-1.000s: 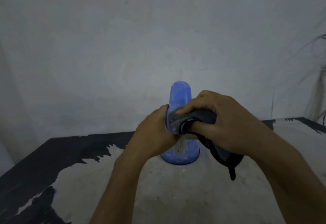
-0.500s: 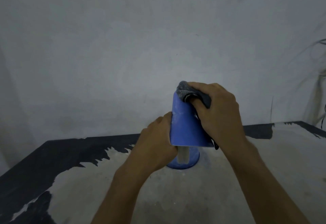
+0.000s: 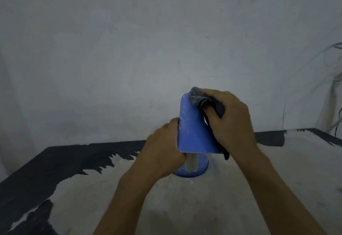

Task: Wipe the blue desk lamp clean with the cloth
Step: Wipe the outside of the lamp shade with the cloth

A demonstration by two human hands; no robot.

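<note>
The blue desk lamp [image 3: 194,131] stands on the table, its cone shade tilted toward me over a pale stem and a round blue base. My left hand [image 3: 164,149] grips the lower left edge of the shade. My right hand [image 3: 231,120] holds a dark grey cloth [image 3: 201,99] bunched against the top right of the shade. A strip of the cloth hangs down past the shade's right rim. The lamp's right side is hidden behind my right hand.
The table [image 3: 185,203] has a pale worn top with black patches at the left and along the back edge. A grey wall [image 3: 148,49] rises right behind it. Thin cables [image 3: 335,86] hang at the far right.
My right hand and the cloth climbed from the middle of the shade to its top. The shade now tips toward me, showing more of its blue face. My left hand stays at the left edge.
</note>
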